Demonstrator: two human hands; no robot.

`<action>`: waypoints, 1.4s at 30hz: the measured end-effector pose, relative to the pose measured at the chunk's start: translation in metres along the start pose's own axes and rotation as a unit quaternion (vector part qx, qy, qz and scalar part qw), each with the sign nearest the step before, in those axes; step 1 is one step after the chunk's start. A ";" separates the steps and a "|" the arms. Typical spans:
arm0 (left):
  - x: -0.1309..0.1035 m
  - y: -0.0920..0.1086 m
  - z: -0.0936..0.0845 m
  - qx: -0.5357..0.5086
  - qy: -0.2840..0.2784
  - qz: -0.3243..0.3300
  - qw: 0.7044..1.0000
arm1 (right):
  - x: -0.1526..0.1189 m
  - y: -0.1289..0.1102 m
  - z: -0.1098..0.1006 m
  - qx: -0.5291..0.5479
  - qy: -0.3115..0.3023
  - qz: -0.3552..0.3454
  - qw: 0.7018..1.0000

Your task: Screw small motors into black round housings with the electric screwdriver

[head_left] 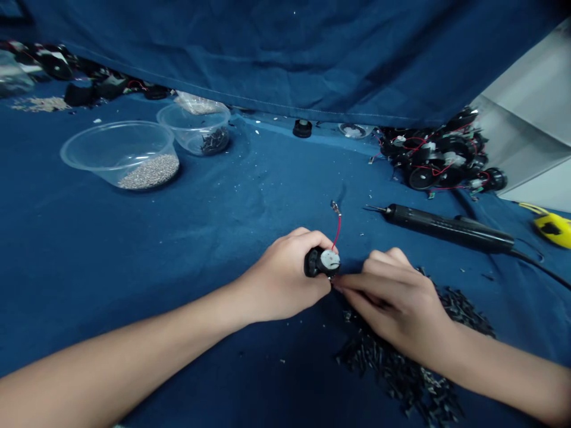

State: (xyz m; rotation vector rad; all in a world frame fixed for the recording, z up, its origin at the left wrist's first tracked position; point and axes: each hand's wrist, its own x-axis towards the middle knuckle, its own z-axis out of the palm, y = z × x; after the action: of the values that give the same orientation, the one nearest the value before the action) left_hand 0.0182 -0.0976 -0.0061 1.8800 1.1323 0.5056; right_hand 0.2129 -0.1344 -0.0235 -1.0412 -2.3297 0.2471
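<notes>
A small black part with a round pale disc on top [330,259] is in my left hand [289,276], whose fingers and thumb wrap round it. From this part a red wire [338,230] rises, ending in a small metallic piece [335,207]. My right hand [397,297] touches the lower right side of the part with thumb and forefinger pinched together. Whatever those fingertips hold, if anything, is too small to make out. Under and beside my right hand lies a heap of small black screw-like pieces [401,374].
A black electric screwdriver [450,228] lies at right, near a yellow object [553,227]. Black wired assemblies [441,151] are piled behind it. Clear tubs [75,156] [167,116] holding small pieces stand at left. A blue cloth [267,59] hangs across the back.
</notes>
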 end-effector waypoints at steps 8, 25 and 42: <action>-0.001 -0.005 0.002 -0.009 0.009 0.008 1.000 | -0.003 -0.006 -0.012 -0.012 0.033 0.030 0.999; -0.002 -0.002 -0.007 -0.013 -0.002 0.006 1.000 | -0.040 0.126 -0.071 0.020 -0.002 0.577 0.816; -0.001 -0.019 -0.001 -0.022 0.017 0.047 0.999 | -0.013 0.058 -0.080 -0.186 0.461 0.103 0.862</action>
State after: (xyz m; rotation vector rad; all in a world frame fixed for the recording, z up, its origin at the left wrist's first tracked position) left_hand 0.0072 -0.0937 -0.0208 1.8982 1.0501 0.6131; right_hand 0.3016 -0.1088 0.0144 -1.2246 -1.4022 -0.5463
